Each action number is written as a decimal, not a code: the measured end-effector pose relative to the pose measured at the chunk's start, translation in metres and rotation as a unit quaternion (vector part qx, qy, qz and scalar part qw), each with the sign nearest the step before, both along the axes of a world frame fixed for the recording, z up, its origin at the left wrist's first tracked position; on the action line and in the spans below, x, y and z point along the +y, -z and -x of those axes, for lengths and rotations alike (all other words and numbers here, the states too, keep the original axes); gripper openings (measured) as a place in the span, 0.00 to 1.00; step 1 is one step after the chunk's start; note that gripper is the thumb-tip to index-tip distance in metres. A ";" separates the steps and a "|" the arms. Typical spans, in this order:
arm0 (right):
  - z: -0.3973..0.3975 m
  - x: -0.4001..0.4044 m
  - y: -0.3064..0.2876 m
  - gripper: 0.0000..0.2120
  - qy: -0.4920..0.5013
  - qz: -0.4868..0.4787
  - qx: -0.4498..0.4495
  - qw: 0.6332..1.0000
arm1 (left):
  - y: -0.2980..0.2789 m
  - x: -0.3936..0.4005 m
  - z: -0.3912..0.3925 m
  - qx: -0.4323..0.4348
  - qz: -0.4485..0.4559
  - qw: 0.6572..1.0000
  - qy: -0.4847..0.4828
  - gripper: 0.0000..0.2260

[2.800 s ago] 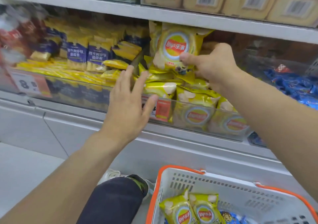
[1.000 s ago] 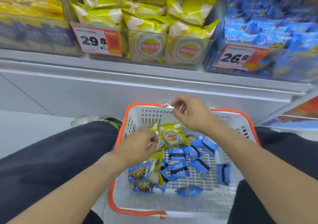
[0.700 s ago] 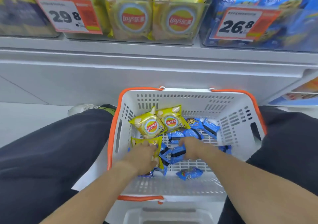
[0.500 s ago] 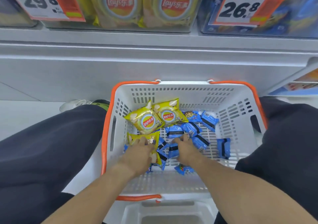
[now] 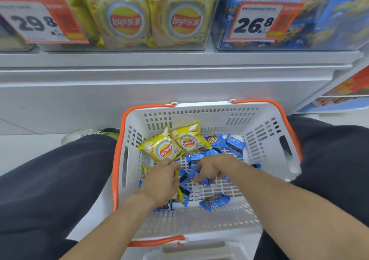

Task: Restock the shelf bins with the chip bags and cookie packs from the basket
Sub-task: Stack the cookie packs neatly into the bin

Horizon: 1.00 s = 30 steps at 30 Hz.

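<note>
Both hands down in the basket [image 5: 265, 139]. Left hand [image 5: 162, 179] fingers curled on a yellow chip bag [image 5: 145, 172] mostly hidden under it. Right hand [image 5: 209, 168] fingers curled into the blue cookie packs [image 5: 214, 201]; grip unclear. Two more chip bags [image 5: 162, 149] lean on the far wall. Shelf bins [image 5: 151, 46] above.

A grey shelf base [image 5: 139, 92] rises from a pale floor [image 5: 24, 149].

Price tag [image 5: 43, 21] above left hand [image 5: 161, 181]: "29.8". Price tag [image 5: 259, 21] above right hand [image 5: 209, 168]: "26.8". "Lay's" on binned bags [image 5: 125, 22] and on basket bags [image 5: 165, 149] just beyond left hand.
</note>
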State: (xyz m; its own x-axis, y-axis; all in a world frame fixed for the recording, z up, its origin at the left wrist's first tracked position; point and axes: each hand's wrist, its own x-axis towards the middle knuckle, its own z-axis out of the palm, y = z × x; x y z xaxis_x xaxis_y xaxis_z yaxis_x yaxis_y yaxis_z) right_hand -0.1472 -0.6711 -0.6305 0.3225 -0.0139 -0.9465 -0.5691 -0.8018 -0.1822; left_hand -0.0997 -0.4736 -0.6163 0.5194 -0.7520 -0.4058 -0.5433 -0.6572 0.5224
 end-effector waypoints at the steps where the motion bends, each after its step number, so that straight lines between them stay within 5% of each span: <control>1: -0.007 -0.006 -0.018 0.29 0.029 -0.038 0.007 0.999 | -0.005 -0.003 0.000 0.023 0.030 0.999 -0.012 0.20; 4: -0.023 -0.026 -0.074 0.25 0.115 -0.123 0.009 0.986 | -0.033 -0.015 -0.001 0.107 0.130 0.984 -0.049 0.27; 10: -0.032 -0.069 -0.179 0.13 0.064 -0.159 -0.010 0.985 | -0.101 -0.050 0.005 0.240 0.298 0.904 -0.189 0.13; 18: -0.002 -0.116 -0.255 0.19 0.098 -0.105 -0.239 0.960 | -0.150 -0.100 0.004 0.306 0.356 0.841 -0.269 0.09; 30: 0.057 -0.161 -0.280 0.28 0.395 -0.147 -0.489 0.764 | -0.201 -0.190 0.034 0.505 0.481 0.656 -0.288 0.18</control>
State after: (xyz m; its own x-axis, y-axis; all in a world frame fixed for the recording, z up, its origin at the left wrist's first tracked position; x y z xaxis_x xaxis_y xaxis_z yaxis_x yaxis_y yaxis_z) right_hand -0.2037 -0.8320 -0.3507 0.8781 -0.4026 -0.2585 -0.3313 -0.1218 -0.9356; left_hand -0.1341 -0.6633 -0.4155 0.6618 -0.7091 -0.2434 0.5933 0.2969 0.7483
